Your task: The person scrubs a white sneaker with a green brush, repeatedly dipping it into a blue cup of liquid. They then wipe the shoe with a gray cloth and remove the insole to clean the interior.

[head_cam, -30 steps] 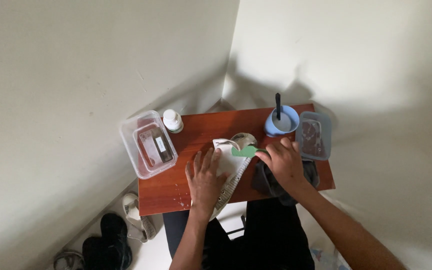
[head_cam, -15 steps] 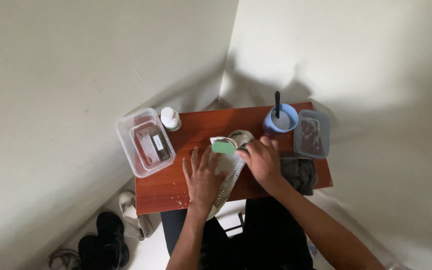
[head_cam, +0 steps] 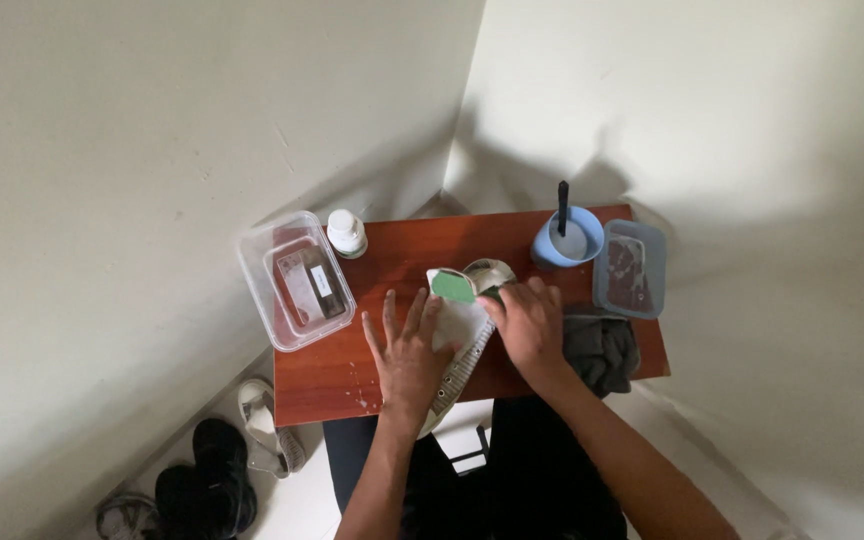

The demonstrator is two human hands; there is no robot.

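- Left hand: fingers spread flat, pressing the white shoe onto the tabletop at its near edge; the sole overhangs.
- Right hand: fingers closed on a green sponge at the heel.
- Progress: cleaning appears underway; extent done cannot be judged.
- Free room: bare strip centre-far; clear container left, blue bowl far right.

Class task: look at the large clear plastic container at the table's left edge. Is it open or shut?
Cannot tell. The large clear plastic container shows its contents through transparent plastic, but from above a clear lid would look the same as none.
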